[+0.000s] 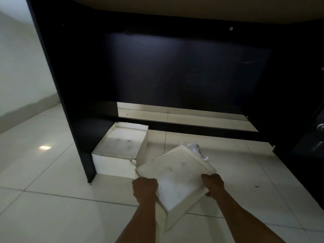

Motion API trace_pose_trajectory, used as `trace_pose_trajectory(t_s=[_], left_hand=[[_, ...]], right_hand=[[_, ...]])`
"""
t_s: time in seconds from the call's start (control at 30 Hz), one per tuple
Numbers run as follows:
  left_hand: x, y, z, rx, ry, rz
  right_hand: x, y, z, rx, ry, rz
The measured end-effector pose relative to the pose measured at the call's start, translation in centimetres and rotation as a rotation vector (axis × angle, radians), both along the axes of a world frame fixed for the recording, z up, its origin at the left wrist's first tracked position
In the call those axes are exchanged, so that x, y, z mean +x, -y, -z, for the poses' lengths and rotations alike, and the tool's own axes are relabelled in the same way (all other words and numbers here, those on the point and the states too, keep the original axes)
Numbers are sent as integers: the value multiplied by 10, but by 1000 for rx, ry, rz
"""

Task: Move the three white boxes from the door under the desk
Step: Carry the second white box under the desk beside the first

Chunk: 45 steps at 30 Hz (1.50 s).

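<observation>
I hold a white box [177,178] in front of me, tilted, just above the tiled floor before the dark desk [175,67]. My left hand [144,188] grips its left edge and my right hand [213,184] grips its right edge. Crumpled paper and a small chain [196,149] stick out at the box's far end. Another white box [121,148] stands on the floor under the desk, against the desk's left side panel. No third box is in view.
The desk's left side panel [70,102] reaches the floor beside the standing box. A low dark crossbar [192,128] runs along the back under the desk. A dark cabinet with handles [315,137] stands at the right. Light tiled floor [61,207] spreads left and near.
</observation>
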<state>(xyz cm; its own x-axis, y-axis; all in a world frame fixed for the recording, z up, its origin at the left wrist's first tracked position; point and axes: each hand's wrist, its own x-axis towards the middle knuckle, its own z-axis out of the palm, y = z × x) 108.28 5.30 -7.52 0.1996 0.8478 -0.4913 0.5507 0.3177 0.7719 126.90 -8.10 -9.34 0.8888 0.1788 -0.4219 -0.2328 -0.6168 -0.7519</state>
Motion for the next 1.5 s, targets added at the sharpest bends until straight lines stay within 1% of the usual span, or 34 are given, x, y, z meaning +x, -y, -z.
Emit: trace_pose_trajectory(t_s=[0.07,0.17,0.23,0.27,0.33,0.4,0.43,0.5,0.7,0.77,0.83,1.0,1.2,1.33,1.5], left_hand=[[3,14,3,-103,131,-91],[9,32,3,-188,224,-238],[16,36,-1,-205,281,-284],[20,35,-3,-224,309,-310],[27,26,-7,-269,313,-367],[33,15,-7,-295,325,-405],[37,10,-5,-288,333,-410],[44,3,-3,-269,331,-408],[63,-17,9,-225,317,-326],[70,-22,10,-241,351,-359],[76,-28,8,-258,390,-397],[91,-39,12,-264,478,-396],[101,-47,17,-223,454,-301],[106,-52,24,-201,453,-284],[116,-57,26,-213,497,-373]], right_hand=[[-8,-4,0,174,-168,-73],[-16,-15,0,207,-137,-214],[-21,-20,-5,204,-172,-285],[-24,-22,-6,173,-231,-336],[-29,-27,-10,127,-407,-415],[-31,-34,-10,199,-544,-434],[-28,-39,-8,258,-561,-422],[-24,-49,-4,339,-527,-375],[-2,-74,7,417,-456,-315],[4,-81,8,438,-435,-303],[9,-86,7,442,-416,-308],[22,-99,4,423,-369,-307],[34,-108,7,407,-355,-299],[40,-114,11,406,-336,-297],[47,-121,12,419,-332,-296]])
